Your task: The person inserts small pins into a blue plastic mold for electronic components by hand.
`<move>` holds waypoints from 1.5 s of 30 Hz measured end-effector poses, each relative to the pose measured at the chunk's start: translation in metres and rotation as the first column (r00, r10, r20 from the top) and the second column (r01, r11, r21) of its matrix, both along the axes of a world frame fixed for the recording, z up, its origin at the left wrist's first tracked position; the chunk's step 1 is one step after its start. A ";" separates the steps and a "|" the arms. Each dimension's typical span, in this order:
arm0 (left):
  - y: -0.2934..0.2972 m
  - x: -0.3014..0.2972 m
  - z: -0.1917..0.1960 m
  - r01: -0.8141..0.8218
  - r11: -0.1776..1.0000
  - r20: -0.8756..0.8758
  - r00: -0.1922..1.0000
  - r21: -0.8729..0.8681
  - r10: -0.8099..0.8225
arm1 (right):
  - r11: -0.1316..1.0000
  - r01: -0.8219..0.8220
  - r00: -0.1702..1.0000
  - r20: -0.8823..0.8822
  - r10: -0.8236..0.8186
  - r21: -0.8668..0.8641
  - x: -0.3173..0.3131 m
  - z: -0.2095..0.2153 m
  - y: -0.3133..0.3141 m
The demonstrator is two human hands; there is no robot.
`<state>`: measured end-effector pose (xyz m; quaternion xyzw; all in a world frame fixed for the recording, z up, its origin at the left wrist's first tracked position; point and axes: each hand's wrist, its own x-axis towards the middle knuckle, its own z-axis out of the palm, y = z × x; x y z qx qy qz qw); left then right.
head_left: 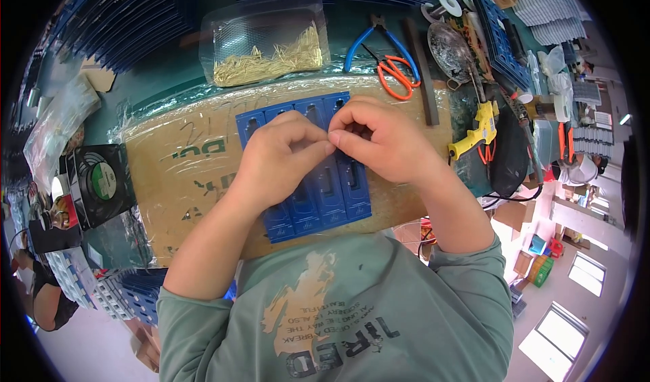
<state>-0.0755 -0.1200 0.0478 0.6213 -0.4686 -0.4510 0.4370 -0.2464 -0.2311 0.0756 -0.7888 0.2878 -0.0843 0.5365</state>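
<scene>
Both hands are busy over a blue slotted circuit-board panel [313, 186], work seemingly under way.
The panel lies on a brown cardboard sheet [145, 145]; over its upper half the left hand [281, 155] and right hand [386, 142] each have a pinched-closed grip, on what I can't tell. Beyond the panel, plenty of thin gold-coloured pins [271, 64] fill a clear plastic tray [244, 33], so much looks left; finished slots I can't make out.

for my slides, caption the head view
Left hand and right hand close together over blue boards, a clear tray of gold pieces beyond.
</scene>
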 end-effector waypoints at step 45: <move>-0.002 0.006 -0.005 -0.093 0.991 -0.280 0.953 0.097 0.117 | 0.870 -0.134 0.975 -0.220 0.030 -0.474 0.009 -0.017 -0.017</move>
